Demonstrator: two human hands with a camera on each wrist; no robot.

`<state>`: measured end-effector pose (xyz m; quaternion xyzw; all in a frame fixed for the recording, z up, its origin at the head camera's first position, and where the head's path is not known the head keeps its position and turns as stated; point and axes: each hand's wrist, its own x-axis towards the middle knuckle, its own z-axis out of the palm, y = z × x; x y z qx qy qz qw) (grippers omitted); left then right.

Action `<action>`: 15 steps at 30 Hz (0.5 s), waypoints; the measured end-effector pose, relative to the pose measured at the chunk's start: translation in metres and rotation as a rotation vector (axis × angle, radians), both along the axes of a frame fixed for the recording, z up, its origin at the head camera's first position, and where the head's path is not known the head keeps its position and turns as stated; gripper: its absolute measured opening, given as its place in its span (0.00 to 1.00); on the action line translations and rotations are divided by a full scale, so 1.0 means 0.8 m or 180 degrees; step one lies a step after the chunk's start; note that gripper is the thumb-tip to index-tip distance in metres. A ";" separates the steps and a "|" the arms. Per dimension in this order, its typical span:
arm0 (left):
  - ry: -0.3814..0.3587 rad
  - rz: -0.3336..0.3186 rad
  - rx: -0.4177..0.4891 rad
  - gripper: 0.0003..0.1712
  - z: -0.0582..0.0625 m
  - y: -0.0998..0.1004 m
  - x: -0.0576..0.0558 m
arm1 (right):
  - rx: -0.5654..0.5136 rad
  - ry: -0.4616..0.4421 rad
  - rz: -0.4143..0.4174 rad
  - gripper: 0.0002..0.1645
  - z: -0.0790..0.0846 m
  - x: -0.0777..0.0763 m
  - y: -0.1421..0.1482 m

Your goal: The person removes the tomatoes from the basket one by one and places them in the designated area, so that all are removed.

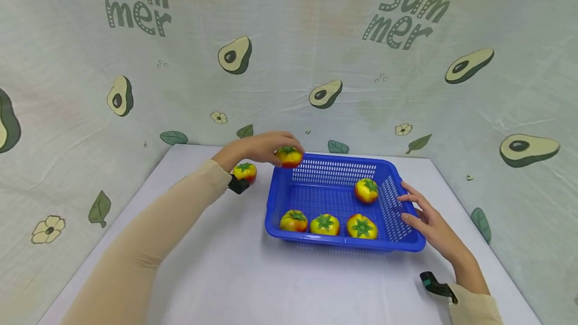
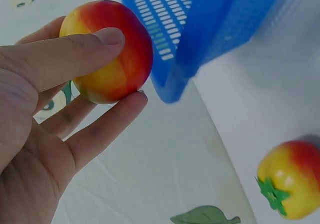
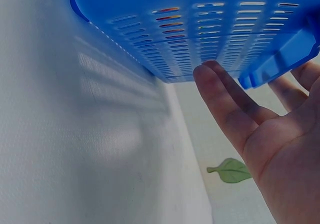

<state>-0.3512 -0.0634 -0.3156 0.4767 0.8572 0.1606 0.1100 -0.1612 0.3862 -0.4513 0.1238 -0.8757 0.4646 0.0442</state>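
Note:
Above the far left corner of the blue plastic basket [image 1: 345,240], my left hand [image 1: 264,147] holds a red-and-yellow toy tomato [image 1: 289,157] between thumb and fingers. In the left wrist view the thumb lies across the held tomato [image 2: 135,58], beside the basket rim. Another tomato [image 1: 245,172] rests on the table left of the basket, behind my left wrist. My right hand [image 1: 424,217] is at the basket's right side, fingers spread and loosely bent at the rim. In the right wrist view, its fingertips [image 3: 204,73] are close to the slotted outer wall; contact is unclear.
Inside the basket, three tomatoes [image 1: 324,224] line the near wall and one tomato [image 1: 366,190] sits toward the right. The basket stands on a white table [image 1: 217,265]. A cloth printed with avocados [image 1: 280,64] hangs behind and along both sides.

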 end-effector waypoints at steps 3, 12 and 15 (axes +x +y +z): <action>-0.0018 0.0071 0.0015 0.34 -0.003 -0.013 -0.003 | -0.0002 0.0009 -0.0003 0.25 0.000 -0.001 0.000; 0.0002 0.0205 -0.0016 0.36 -0.011 -0.050 -0.009 | 0.0094 0.0006 -0.0047 0.25 -0.001 -0.002 0.002; 0.0037 0.0256 -0.0039 0.36 -0.013 -0.060 -0.011 | 0.0148 -0.0005 -0.0083 0.25 -0.001 -0.003 0.003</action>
